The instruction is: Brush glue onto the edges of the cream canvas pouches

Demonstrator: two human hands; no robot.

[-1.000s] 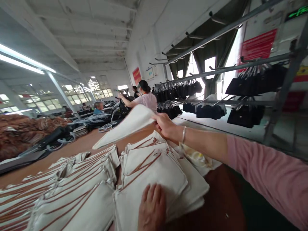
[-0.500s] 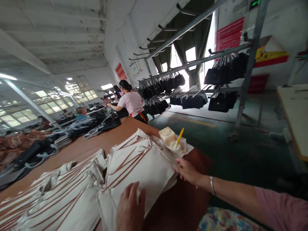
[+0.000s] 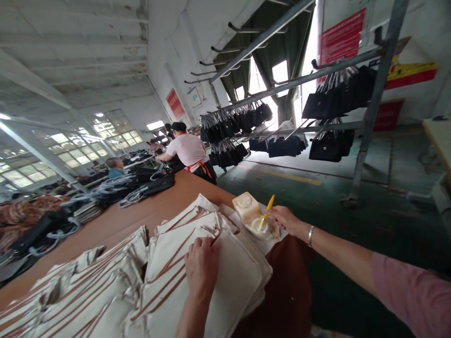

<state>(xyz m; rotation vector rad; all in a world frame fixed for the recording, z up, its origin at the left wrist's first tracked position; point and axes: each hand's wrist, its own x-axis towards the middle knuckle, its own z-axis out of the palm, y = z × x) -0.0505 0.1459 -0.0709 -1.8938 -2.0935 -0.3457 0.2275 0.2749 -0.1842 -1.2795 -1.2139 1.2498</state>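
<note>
My left hand [image 3: 202,265] lies over a stack of off-white fabric pieces [image 3: 239,277] with thin brown strips. Its fingers are curled and closed at the top piece's upper edge, beside a brown strip end. To the right, my right hand [image 3: 287,219] has its thumb and fingertips closed on the handle of a yellow brush [image 3: 268,209]. The brush's lower end is down in a cut-open whitish plastic container [image 3: 246,209] with pale stuff inside. Under the container is a white sheet [image 3: 278,237] at the table edge.
More off-white pieces with brown strips [image 3: 88,286] fan out at left on the brown table [image 3: 165,202]. Black bags with pale cords [image 3: 148,188] lie farther back. A person in pink [image 3: 190,148] stands beyond. Black bags [image 3: 327,145] hang on a metal rack at right.
My right hand has moved from the stack's right edge to the yellow brush. My left hand has slid forward up the stack, and its fingers have curled.
</note>
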